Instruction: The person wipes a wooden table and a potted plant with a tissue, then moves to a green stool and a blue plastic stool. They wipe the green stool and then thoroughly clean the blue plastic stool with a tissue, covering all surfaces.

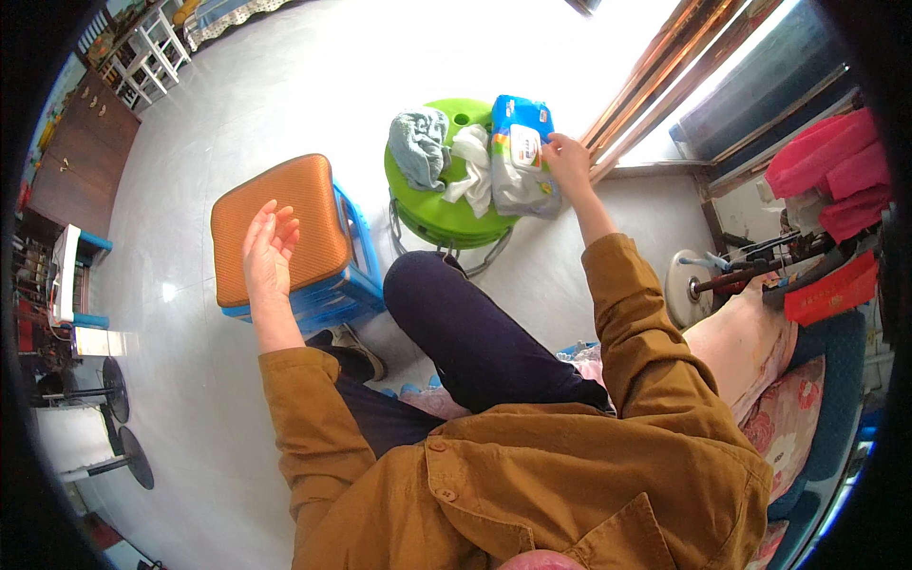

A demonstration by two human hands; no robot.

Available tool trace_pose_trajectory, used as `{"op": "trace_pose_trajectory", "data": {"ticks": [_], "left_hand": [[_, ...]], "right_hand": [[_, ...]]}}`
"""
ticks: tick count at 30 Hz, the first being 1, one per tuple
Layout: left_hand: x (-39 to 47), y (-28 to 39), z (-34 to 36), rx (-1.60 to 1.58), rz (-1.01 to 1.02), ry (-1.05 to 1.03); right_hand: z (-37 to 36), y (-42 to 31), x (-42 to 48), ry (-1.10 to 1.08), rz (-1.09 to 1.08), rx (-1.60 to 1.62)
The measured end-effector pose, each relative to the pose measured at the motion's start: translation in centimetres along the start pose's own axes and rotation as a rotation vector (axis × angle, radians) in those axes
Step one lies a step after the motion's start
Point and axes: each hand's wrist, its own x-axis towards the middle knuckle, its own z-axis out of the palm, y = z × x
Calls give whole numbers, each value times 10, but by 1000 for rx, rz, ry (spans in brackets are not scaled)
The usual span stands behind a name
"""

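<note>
My left hand (269, 246) is raised over the orange woven seat pad (285, 221) of a blue plastic stool (356, 249); its fingers are loosely curled and apart, holding nothing. At the right edge of a blue, green and grey wipes pack (524, 192) is my right hand (568, 160), fingertips beside the white lid (526, 147); whether they pinch the pack cannot be told. The pack lies on a round green plastic stool (420, 214) with dark metal legs. Left of it, a crumpled white cloth (472, 167) and a grey-green cloth (419, 148) lie on the same top.
A wooden cabinet (85, 157) and white stools (149, 60) stand at the far left. Curtains (655, 78) hang at the upper right. Near my right arm are a round fan base (690, 288) and a sofa with a floral cushion (784, 420). Black round bases stand at lower left.
</note>
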Motion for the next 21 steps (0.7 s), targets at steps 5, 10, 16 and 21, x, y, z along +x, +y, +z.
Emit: {"op": "trace_pose_trajectory", "data": {"ticks": [5,10,16,21], "left_hand": [[-2,-10,10,90,8,39],[-6,-46,28,160,77,27],[-44,-86,92,400,262,-96],[-60,-103,189,616,552,-230]], "right_hand": [[-10,-39,6,-270,109,-185],[-11,-47,3,-222,87,-211],[-9,-59,0,-207,138,-154],[-10,-53,-4,-127,110,-109]]}}
